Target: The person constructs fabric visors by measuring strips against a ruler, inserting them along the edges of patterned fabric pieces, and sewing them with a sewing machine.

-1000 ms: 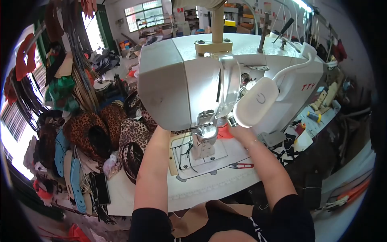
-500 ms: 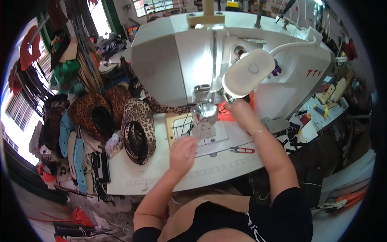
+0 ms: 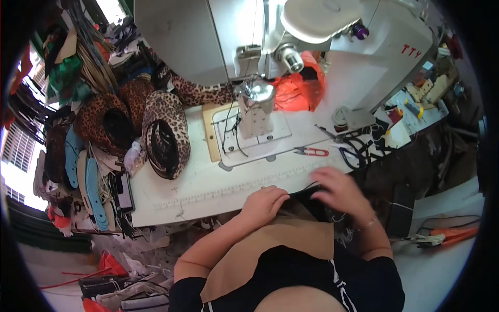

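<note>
My left hand (image 3: 264, 206) is at the front edge of the sewing machine table, its fingers closed on a thin black strip (image 3: 298, 192). The strip runs rightward toward my right hand (image 3: 340, 193), which is slightly blurred, with thumb and fingers apart around the strip's end. Both hands are just above the tan apron (image 3: 291, 235) on my lap. Behind them stands the white sewing machine (image 3: 379, 62), with its post (image 3: 257, 117) rising from the bed and dark threads hanging beside it. Red-handled thread snips (image 3: 313, 152) lie on the table.
Leopard-print shoe uppers (image 3: 167, 135) are piled at the left, near blue strips (image 3: 93, 195) and a phone (image 3: 123, 191). An orange bag (image 3: 299, 91) sits behind the post. Black scissors (image 3: 351, 151) lie at the right. The lamp (image 3: 319, 18) hangs above.
My right hand has come down from beside the lamp to the table's front edge. The left has moved toward me and right, now holding the black strip. My view has tilted downward.
</note>
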